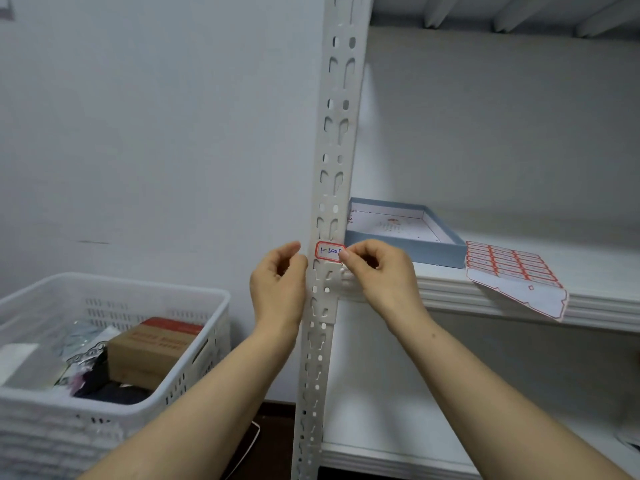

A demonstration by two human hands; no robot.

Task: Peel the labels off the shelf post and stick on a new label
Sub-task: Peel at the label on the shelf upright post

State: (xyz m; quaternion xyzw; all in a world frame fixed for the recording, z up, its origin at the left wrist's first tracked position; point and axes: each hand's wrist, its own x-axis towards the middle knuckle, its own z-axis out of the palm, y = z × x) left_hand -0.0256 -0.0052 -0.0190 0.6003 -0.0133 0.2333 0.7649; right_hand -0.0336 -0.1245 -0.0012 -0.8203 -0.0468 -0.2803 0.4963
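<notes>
just about at the middle of the frame, a small label (328,251) sits on the front face of the white post (337,140). the label lies right at the fingertips of the right hand (379,270), whose thumb and forefinger pinch its right edge where the post turns its corner. it is a white rectangle with a red border and rounded corners, and blue handwriting on it reads something like "1-300"; its last mark is hidden behind the fingers. the left hand (280,273) is on the other side of the post, level with the label and just beside it, fingers curled with their tips against the post's left edge. i cannot tell whether it grips the post or only touches it.

right of centre, a white shelf (519,301) carries an open blue tray (440,252) close behind the post. further right, a sheet of labels (509,268) with red borders hangs partly over the shelf's front edge. at lower left stands a white basket (114,292) holding a cardboard box (152,348) and some bags.
</notes>
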